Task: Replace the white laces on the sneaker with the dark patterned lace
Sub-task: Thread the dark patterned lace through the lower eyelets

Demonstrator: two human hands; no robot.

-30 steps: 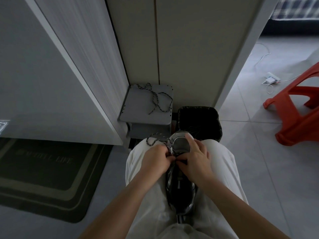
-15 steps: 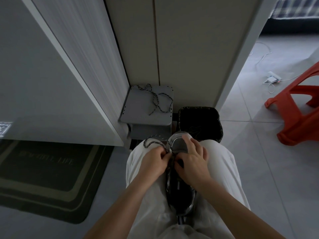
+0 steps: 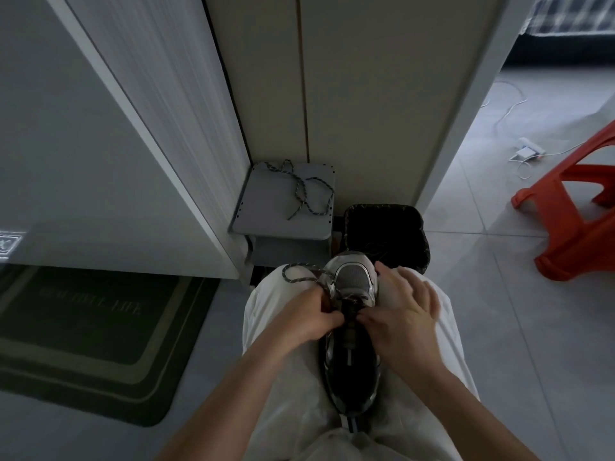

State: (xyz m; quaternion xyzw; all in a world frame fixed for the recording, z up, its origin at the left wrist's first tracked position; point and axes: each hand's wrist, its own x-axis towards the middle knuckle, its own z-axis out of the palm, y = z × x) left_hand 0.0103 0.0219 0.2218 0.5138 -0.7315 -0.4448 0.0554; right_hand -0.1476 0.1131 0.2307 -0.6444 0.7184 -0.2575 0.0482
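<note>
The sneaker (image 3: 349, 364) lies on the person's lap at 6 o'clock, wedged between the thighs in pale trousers (image 3: 283, 394). Its toe points to 12 o'clock and its dark opening faces up.

The left hand (image 3: 306, 314) sits at the sneaker's 9 o'clock side with its fingers curled tight. It pinches the dark lace (image 3: 299, 277) right at the lower eyelets. From that grip the lace runs out in a loose loop over the left thigh, toward 11 o'clock, and comes back to the toe.

The right hand (image 3: 402, 314) is at the sneaker's 3 o'clock side and is blurred. Its fingers are spread wide and fairly straight along the toe and over the right knee, and its thumb reaches in to the eyelets, close to the left hand's fingertips. I cannot tell whether the thumb holds the lace.

At 12 o'clock, against the wall, stands a grey stool (image 3: 266, 207), and a second lace (image 3: 306, 191) lies tangled on its seat. A black bin (image 3: 386, 224) stands just beside the stool at 1 o'clock, behind the toe.

An orange stool (image 3: 579, 221) stands on the floor at 2 o'clock. A white charger (image 3: 529, 151) with its cable lies beyond it. A dark mat (image 3: 90, 334) lies on the floor at 9 o'clock.
</note>
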